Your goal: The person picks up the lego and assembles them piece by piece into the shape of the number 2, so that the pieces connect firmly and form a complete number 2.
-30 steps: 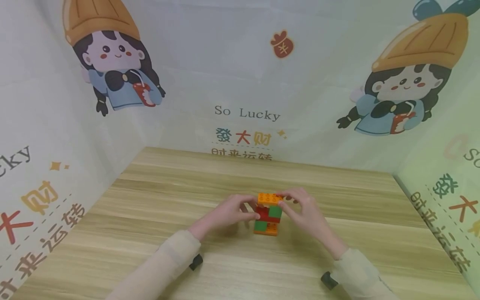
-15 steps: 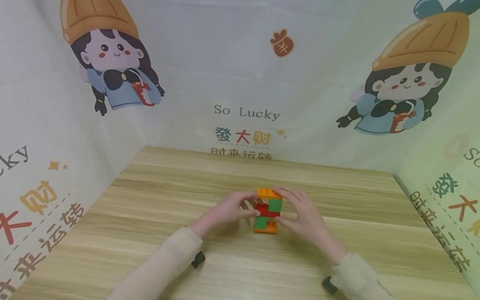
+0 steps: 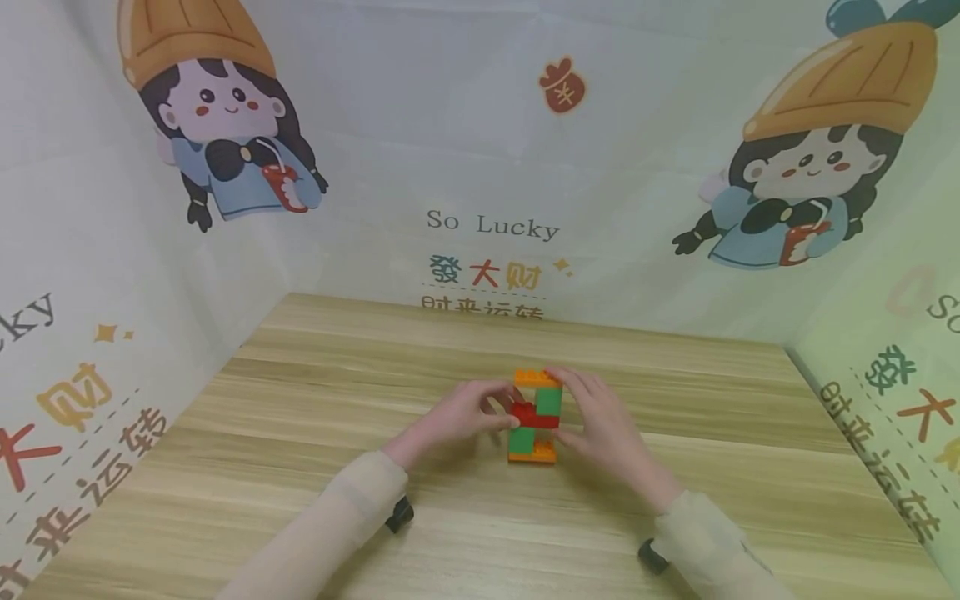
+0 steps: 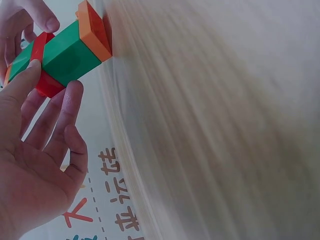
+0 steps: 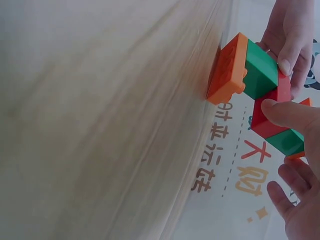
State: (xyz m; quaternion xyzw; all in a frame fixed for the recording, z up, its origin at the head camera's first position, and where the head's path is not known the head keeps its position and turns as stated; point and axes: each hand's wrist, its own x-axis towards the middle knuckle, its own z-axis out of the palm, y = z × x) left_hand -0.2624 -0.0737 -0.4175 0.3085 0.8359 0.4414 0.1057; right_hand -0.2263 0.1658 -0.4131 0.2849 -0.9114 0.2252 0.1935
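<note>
A small stack of toy building bricks stands near the middle of the table. Its orange base brick [image 3: 532, 458] carries a green brick [image 3: 521, 440] at the left. Above that lies a red brick [image 3: 543, 422], then a second green brick [image 3: 549, 402] at the right, with an orange brick [image 3: 528, 378] on top. My left hand [image 3: 465, 410] pinches the red brick from the left, its thumb on the near face. From the right, my right hand [image 3: 607, 425] grips the stack, fingers at the top orange brick and thumb [image 5: 280, 112] on the red brick.
The wood-grain table [image 3: 337, 358] spreads around the stack. A printed cloth [image 3: 480, 167] hangs behind it and on both sides. Black camera mounts [image 3: 401, 515] sit at the sleeve cuffs.
My right thumb has moved down from the upper bricks to the red brick. The stack now shows less of its top studs and more of its front. The left hand keeps its pinch.
</note>
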